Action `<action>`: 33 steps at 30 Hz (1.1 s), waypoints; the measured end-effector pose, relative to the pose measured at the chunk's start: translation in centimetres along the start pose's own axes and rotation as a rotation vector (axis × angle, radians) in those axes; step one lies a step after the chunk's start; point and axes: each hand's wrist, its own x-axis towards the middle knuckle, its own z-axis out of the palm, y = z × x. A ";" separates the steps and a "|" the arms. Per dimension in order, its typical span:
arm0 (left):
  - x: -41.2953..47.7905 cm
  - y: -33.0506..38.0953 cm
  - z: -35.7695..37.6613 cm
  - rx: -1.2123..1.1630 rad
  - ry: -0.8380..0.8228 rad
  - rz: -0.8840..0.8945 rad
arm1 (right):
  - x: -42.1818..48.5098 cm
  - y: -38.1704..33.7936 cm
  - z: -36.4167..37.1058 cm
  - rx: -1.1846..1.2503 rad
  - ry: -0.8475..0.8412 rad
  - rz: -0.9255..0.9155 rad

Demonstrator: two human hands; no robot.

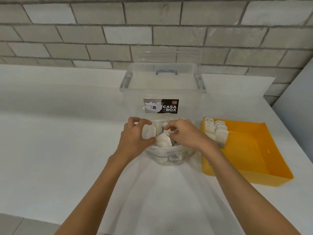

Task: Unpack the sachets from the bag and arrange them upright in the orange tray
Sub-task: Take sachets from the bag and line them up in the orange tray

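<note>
I log two short rows of sachets [215, 131] upright in the tray's [254, 155] far-left corner, many left in the bag [163, 156], left hand [135, 134] gripping its mouth, right hand [183, 134] pinching a sachet [163, 141] inside.

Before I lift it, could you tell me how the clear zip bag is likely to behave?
Probably floppy: the zip bag is thin crumpled film, slumped on the counter. It would likely sag around the loose sachets inside, which may shift. It seems light, since those sachets look small and soft.
</note>
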 end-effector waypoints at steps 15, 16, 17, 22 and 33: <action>2.6 1.9 -1.9 -0.141 -0.056 0.039 | -0.6 0.8 -2.1 0.106 0.062 -0.025; 2.8 2.2 -2.3 -0.208 -0.086 0.045 | -0.5 0.7 -2.2 0.107 0.060 -0.025; 2.9 2.4 -2.7 -0.256 -0.114 0.051 | -0.5 0.6 -2.3 0.105 0.054 -0.029; 3.7 2.5 -3.7 -0.281 -0.169 0.059 | 0.5 -0.6 -1.5 0.080 0.012 -0.097; 3.4 1.9 -4.1 -0.257 -0.155 0.047 | 2.9 -0.7 1.7 -0.004 0.033 -0.058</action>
